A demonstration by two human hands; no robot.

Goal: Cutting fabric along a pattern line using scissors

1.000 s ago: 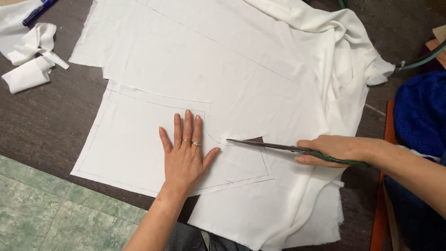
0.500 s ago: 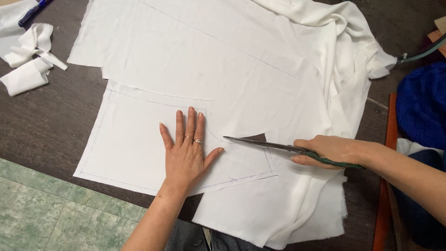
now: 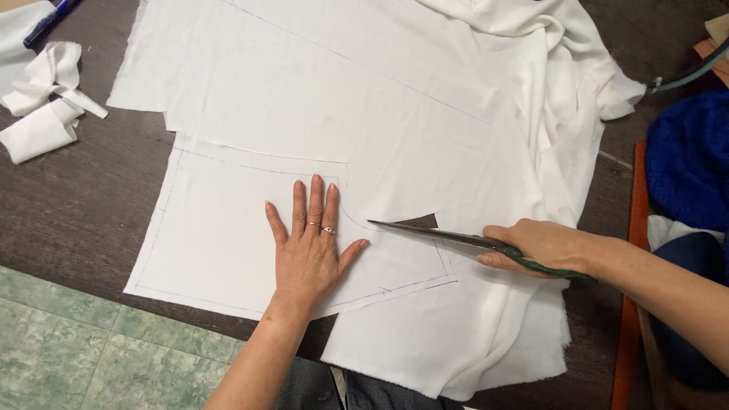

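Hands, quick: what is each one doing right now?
Left hand: open, fingers spread, pressed flat on the white fabric piece.
Right hand: closed around the scissors, blades at the fabric.

Around the counter

Dark wood-grain counter (image 3: 68,205); white cloth scraps (image 3: 45,102) bunched at far left, blue pen (image 3: 47,19) just beyond them near the corner; blue knitted bundle (image 3: 687,156) at right, beside an orange-brown edge (image 3: 636,228); green mottled floor tiles (image 3: 76,342) below, lower left.
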